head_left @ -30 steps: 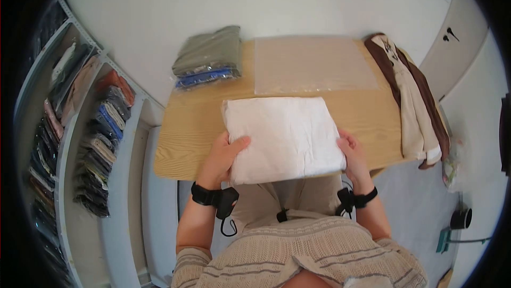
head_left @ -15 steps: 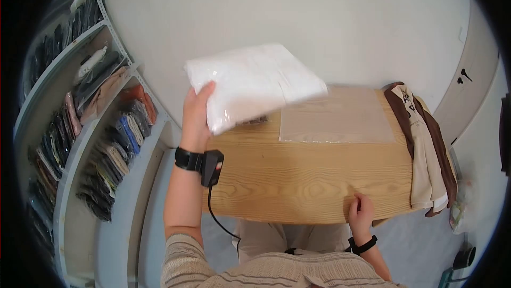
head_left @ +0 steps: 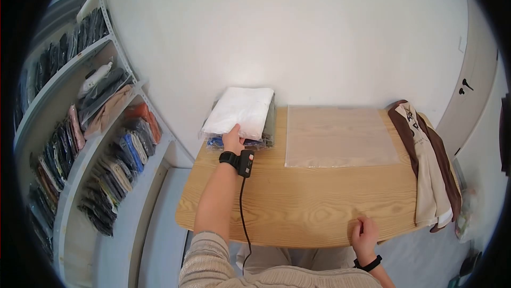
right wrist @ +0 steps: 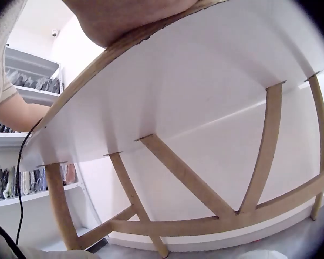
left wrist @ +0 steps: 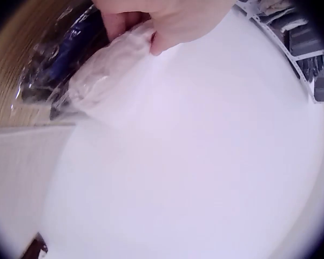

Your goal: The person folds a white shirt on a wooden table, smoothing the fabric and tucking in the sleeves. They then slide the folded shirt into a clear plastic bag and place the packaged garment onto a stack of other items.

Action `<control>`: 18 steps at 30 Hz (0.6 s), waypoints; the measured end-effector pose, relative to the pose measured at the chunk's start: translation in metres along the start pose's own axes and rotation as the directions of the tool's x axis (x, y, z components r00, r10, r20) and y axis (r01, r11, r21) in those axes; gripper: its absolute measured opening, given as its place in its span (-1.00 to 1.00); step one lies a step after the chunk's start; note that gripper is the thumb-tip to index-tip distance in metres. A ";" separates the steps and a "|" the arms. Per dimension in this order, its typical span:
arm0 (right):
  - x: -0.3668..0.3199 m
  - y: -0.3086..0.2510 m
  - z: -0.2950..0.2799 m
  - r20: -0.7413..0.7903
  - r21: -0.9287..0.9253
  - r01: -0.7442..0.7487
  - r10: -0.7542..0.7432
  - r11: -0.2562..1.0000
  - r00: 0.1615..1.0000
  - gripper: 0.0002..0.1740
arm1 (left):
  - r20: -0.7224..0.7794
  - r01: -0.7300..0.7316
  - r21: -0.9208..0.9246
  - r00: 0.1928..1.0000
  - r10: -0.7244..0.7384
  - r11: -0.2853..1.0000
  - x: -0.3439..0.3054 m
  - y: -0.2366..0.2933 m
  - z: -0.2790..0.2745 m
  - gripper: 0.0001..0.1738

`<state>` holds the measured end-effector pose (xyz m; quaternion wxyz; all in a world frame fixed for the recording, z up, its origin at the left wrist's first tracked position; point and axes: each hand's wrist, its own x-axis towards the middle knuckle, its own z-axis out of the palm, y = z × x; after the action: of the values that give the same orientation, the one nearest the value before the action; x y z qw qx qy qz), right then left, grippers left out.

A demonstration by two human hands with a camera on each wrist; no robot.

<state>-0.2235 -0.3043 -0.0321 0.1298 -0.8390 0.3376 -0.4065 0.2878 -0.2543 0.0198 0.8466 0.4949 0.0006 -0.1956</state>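
Observation:
A folded white garment in a clear bag (head_left: 239,111) lies on top of a stack at the table's back left. My left hand (head_left: 233,140) pinches its near edge, thumb on top and fingers beneath, as the left wrist view shows close up. Below it, the edges of a bagged olive garment (head_left: 271,131) and a bagged blue garment (head_left: 215,142) stick out. My right hand (head_left: 365,236) rests at the table's front edge with its fingers loosely curled, holding nothing.
A large clear plastic bag (head_left: 340,138) is spread flat on the wooden table (head_left: 303,197). Along the right edge lies a brown and cream garment (head_left: 426,176). Shelves (head_left: 128,219) of bagged clothes stand to the left, and a wall rises behind the table.
The white bagged garment has gone from both hands in front of the body to the back-left stack, carried by the left hand. The right hand has let go and dropped to the table edge.

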 end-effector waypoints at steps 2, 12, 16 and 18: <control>0.000 -0.001 0.000 -0.001 0.015 -0.006 0.006 1.000 1.000 -0.89 | -0.103 -0.096 -0.144 0.991 0.082 0.985 -0.002 -0.008 0.008 -0.60; -0.002 0.002 0.002 0.004 -0.020 0.000 0.000 1.000 1.000 -0.91 | 0.056 0.004 -0.161 0.998 0.005 0.987 0.030 -0.008 0.009 -0.63; -0.002 -0.002 0.001 0.003 -0.029 -0.006 0.006 1.000 1.000 -0.91 | 0.111 0.101 -0.178 0.990 -0.082 0.979 -0.005 0.012 0.011 -0.70; -0.002 -0.003 0.000 -0.004 -0.041 -0.018 0.018 0.999 1.000 -0.90 | 0.122 0.126 -0.209 0.987 -0.102 0.970 -0.005 0.009 -0.001 -0.66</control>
<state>-0.2229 -0.3008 -0.0323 0.1158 -0.8377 0.3537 -0.3997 0.2867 -0.2478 0.0279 0.8814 0.3878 0.0036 -0.2696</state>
